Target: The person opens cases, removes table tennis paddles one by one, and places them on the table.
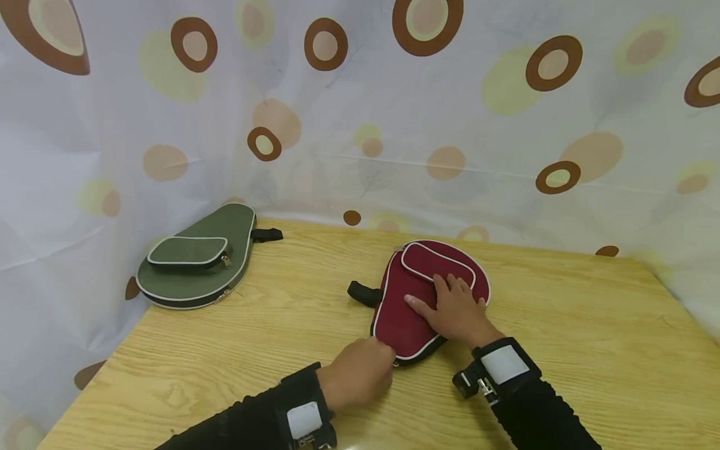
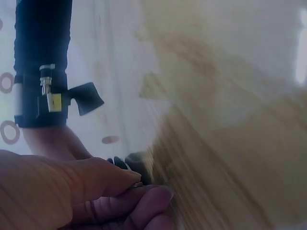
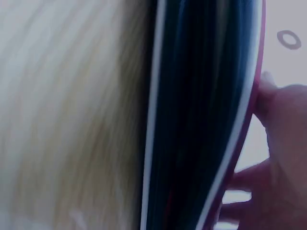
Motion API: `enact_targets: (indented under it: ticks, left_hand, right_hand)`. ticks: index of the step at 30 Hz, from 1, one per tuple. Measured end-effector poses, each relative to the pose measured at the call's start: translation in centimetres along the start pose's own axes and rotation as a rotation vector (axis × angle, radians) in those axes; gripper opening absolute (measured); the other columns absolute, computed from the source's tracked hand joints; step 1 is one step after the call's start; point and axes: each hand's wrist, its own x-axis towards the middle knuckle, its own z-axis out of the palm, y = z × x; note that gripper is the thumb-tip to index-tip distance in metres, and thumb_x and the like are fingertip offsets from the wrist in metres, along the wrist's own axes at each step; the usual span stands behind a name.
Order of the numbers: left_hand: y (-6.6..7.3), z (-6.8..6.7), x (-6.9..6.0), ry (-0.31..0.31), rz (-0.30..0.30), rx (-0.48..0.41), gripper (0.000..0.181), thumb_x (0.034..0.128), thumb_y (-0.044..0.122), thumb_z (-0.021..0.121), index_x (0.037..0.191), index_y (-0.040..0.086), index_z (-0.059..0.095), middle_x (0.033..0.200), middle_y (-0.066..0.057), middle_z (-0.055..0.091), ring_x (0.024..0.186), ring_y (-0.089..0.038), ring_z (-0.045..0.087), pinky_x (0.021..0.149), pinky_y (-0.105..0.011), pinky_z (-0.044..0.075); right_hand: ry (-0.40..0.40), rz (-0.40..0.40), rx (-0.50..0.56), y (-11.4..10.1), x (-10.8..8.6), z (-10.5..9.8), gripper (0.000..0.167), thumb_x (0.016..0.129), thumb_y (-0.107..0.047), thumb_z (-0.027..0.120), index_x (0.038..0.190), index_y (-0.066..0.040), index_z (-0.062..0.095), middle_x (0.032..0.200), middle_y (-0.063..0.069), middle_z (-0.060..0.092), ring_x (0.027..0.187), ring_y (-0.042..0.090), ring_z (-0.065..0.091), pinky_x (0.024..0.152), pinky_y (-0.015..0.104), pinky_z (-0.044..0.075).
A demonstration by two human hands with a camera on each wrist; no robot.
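Note:
A dark red paddle-shaped case [image 1: 402, 300] with white piping and a front pocket lies on the table, its narrow end toward the person. At that narrow end the left hand [image 1: 360, 374] pinches a small metal zipper pull [image 2: 137, 184] between thumb and finger. Fingers spread, the right hand [image 1: 458, 312] rests on the case beside the pocket. The right wrist view shows the case's black side [image 3: 201, 96] between two white edges, with the right hand [image 3: 283, 158] on the red face.
A green case [image 1: 197, 262] of the same shape, with a black strap, lies at the table's back left. A black strap [image 1: 364, 294] sticks out left of the red case. Behind the wooden table [image 1: 253, 350] hangs a patterned white cloth [image 1: 360, 112].

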Motion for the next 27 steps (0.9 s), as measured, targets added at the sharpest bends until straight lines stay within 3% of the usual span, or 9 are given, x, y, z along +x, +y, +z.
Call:
enact_targets:
  ticks: [5, 12, 19, 27]
  left_hand:
    - [0.9, 0.3, 0.1, -0.018, -0.039, -0.016, 0.022, 0.0857, 0.002, 0.069, 0.067, 0.010, 0.061, 0.057, 0.007, 0.046, 0.050, -0.004, 0.038, 0.043, -0.019, 0.031]
    - [0.3, 0.1, -0.1, -0.015, 0.003, -0.125, 0.029, 0.0852, -0.001, 0.064, 0.063, 0.013, 0.051, 0.056, 0.010, 0.038, 0.049, -0.003, 0.034, 0.043, -0.018, 0.028]
    - [-0.8, -0.1, -0.4, -0.029, 0.016, -0.264, 0.032, 0.0860, -0.003, 0.061, 0.064, 0.014, 0.047, 0.057, 0.011, 0.035, 0.049, -0.002, 0.033, 0.045, -0.017, 0.026]
    - [-3.7, -0.3, 0.3, -0.018, 0.035, -0.301, 0.036, 0.0860, -0.006, 0.063, 0.062, 0.013, 0.043, 0.063, 0.009, 0.036, 0.056, -0.002, 0.035, 0.050, -0.017, 0.027]
  right_hand:
    - [-0.106, 0.110, 0.026, -1.4, -0.1, 0.3, 0.111, 0.090, -0.069, 0.057, 0.158, 0.007, 0.013, 0.160, 0.038, 0.010, 0.146, 0.061, -0.003, 0.103, 0.084, 0.005]
    - [-0.121, 0.114, 0.052, -2.0, -0.1, 0.3, 0.115, 0.087, -0.065, 0.064, 0.158, 0.007, 0.010, 0.161, 0.037, 0.005, 0.144, 0.063, -0.007, 0.102, 0.085, 0.003]
    - [-0.106, 0.025, 0.062, -1.6, 0.3, 0.4, 0.109, 0.090, -0.061, 0.065, 0.158, 0.006, 0.014, 0.163, 0.032, 0.010, 0.148, 0.058, 0.001, 0.105, 0.082, 0.006]
    - [-0.112, -0.124, 0.099, 0.1, 1.0, 0.2, 0.105, 0.089, -0.056, 0.069, 0.159, 0.003, 0.018, 0.165, 0.026, 0.014, 0.150, 0.052, 0.006, 0.107, 0.081, 0.006]
